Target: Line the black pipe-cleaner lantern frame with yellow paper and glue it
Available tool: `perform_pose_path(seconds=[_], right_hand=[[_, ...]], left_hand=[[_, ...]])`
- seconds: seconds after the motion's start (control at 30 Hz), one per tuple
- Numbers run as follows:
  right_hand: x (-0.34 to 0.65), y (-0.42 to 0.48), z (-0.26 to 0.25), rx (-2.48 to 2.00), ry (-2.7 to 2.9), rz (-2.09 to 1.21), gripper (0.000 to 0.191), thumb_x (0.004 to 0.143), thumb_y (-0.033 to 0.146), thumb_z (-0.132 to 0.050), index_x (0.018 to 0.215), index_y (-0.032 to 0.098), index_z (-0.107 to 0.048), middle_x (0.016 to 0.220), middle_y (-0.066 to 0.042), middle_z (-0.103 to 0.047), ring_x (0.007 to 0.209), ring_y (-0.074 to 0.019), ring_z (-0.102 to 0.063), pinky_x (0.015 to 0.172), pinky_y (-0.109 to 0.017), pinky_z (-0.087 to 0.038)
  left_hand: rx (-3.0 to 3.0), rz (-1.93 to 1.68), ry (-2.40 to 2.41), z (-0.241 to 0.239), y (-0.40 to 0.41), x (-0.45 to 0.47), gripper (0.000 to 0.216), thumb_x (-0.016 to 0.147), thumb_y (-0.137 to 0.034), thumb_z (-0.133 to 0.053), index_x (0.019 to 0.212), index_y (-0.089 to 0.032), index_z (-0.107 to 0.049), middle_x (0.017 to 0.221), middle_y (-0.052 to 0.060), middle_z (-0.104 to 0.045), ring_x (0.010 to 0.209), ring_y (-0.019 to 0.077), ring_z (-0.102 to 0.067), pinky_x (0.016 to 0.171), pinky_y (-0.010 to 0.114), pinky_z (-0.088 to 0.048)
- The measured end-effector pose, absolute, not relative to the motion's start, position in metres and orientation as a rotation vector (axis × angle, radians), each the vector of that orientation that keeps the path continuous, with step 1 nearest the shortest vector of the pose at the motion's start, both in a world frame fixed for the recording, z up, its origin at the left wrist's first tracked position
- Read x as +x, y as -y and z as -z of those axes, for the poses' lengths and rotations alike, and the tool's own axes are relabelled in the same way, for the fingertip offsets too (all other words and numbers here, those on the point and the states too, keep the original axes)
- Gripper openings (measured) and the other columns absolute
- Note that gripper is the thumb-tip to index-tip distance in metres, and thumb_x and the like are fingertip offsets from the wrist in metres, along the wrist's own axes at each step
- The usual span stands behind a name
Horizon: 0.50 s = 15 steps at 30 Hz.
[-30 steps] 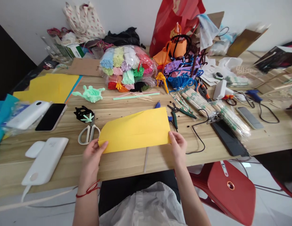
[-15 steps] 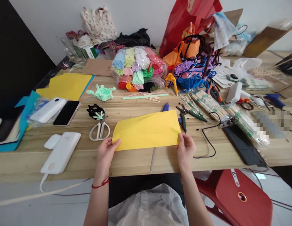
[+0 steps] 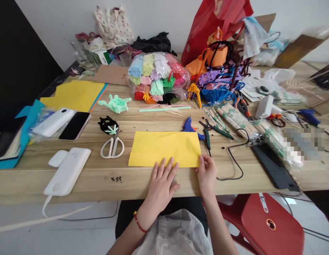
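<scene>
A yellow sheet of paper (image 3: 164,147) lies on the wooden table in front of me, with a crease running along its near edge. My left hand (image 3: 163,184) is spread flat, its fingertips resting on the sheet's near edge and the palm over the table. At the sheet's near right corner, my right hand (image 3: 207,173) pinches the paper between thumb and fingers. Just beyond the sheet lies a blue glue gun (image 3: 189,124), partly covered by the paper. Green-handled pliers (image 3: 206,136) are to its right. White-handled scissors (image 3: 112,147) lie to the left.
A green fuzzy piece (image 3: 116,103) and a bag of coloured pipe cleaners (image 3: 157,78) stand farther back. A phone (image 3: 75,125) and white power banks (image 3: 70,171) lie at left. Bundled wooden sticks (image 3: 234,118) and a black cable (image 3: 237,163) are at right. A red stool (image 3: 273,223) stands below.
The yellow paper has been lowered flat onto the table. My left hand has let go of its left corner and moved right to its near edge; my right hand stays at the right corner.
</scene>
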State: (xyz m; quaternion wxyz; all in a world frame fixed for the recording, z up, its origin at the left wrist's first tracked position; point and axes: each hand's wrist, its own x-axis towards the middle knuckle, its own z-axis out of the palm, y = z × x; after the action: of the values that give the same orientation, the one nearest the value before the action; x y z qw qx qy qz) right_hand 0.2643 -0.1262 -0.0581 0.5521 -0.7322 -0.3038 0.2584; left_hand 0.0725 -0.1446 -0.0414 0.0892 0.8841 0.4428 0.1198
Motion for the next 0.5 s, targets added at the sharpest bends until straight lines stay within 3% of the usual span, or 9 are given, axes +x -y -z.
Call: perform_pose_path(seconds=[0.1, 0.27, 0.37, 0.5], right_hand=[[0.268, 0.126, 0.058, -1.721, 0.702, -0.633, 0.053, 0.077, 0.070, -0.068, 0.088, 0.018, -0.063, 0.066, -0.002, -0.065, 0.039, -0.0125, -0.048, 0.036, -0.027, -0.036], [0.279, 0.126, 0.054, -1.691, 0.649, -0.717, 0.053, 0.072, 0.069, -0.073, 0.085, 0.018, -0.064, 0.054, 0.003, -0.058, 0.033, -0.0107, -0.043, 0.030, -0.024, -0.029], [0.283, 0.127, 0.051, -1.677, 0.629, -0.762, 0.054, 0.068, 0.068, -0.077, 0.083, 0.017, -0.065, 0.055, 0.003, -0.059, 0.031, -0.0092, -0.041, 0.028, -0.023, -0.027], [0.284, 0.129, 0.050, -1.680, 0.612, -0.789, 0.055, 0.065, 0.067, -0.079, 0.084, 0.017, -0.066, 0.058, 0.002, -0.061, 0.030, -0.0077, -0.040, 0.027, -0.022, -0.027]], left_hand=[[2.626, -0.393, -1.265, 0.045, 0.135, 0.063, 0.060, 0.102, -0.036, -0.047, 0.158, -0.021, -0.032, 0.164, 0.011, -0.034, 0.153, 0.0322, -0.031, 0.121, 0.056, -0.035], [2.663, -0.714, -1.197, 0.046, 0.119, 0.026, 0.046, 0.103, -0.013, -0.037, 0.147, -0.020, -0.050, 0.146, 0.011, -0.059, 0.142, 0.0245, -0.050, 0.118, 0.047, -0.043], [2.683, -0.756, -1.200, 0.045, 0.112, 0.010, 0.037, 0.103, -0.013, -0.040, 0.131, -0.018, -0.064, 0.127, 0.012, -0.071, 0.126, 0.0251, -0.064, 0.110, 0.043, -0.051], [2.707, -0.763, -1.164, 0.042, 0.109, 0.005, 0.034, 0.103, -0.015, -0.040, 0.120, -0.019, -0.070, 0.111, 0.011, -0.077, 0.106, 0.0229, -0.073, 0.097, 0.037, -0.059]])
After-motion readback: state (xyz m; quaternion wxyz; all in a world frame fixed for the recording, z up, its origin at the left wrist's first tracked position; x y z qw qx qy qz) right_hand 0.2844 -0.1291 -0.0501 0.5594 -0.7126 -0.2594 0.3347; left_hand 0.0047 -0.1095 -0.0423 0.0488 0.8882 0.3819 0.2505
